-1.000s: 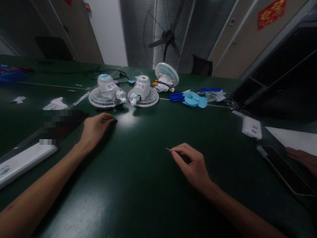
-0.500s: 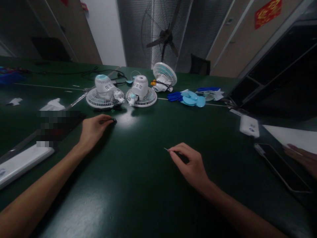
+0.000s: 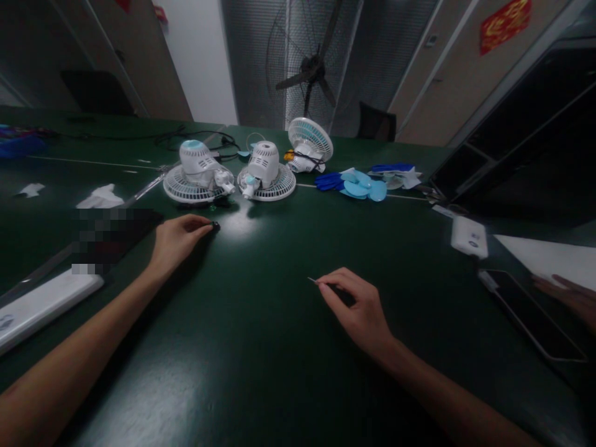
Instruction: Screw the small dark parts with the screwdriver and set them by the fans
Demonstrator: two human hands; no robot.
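My left hand (image 3: 181,239) rests low over the green table (image 3: 251,323), its thumb and forefinger pinching a small dark piece (image 3: 215,226) too small to name. Just beyond it two white fans lie face down: the left fan (image 3: 198,171) and the middle fan (image 3: 265,171). My right hand (image 3: 356,304) is closer to me, right of the middle. Between its fingertips is a thin, short metal pin (image 3: 311,280), pointing left. Both hands are closed in a pinch, well apart from each other.
A third small fan (image 3: 310,144) leans at the back, beside blue gloves (image 3: 329,181) and light-blue fan blades (image 3: 363,185). At right lie a white box (image 3: 469,236), a phone (image 3: 535,316) and another person's hand (image 3: 568,295). A white bar-shaped object (image 3: 51,307) lies left.
Both my hands keep their places and their pinches. At the right edge, the other person's hand has shifted slightly.
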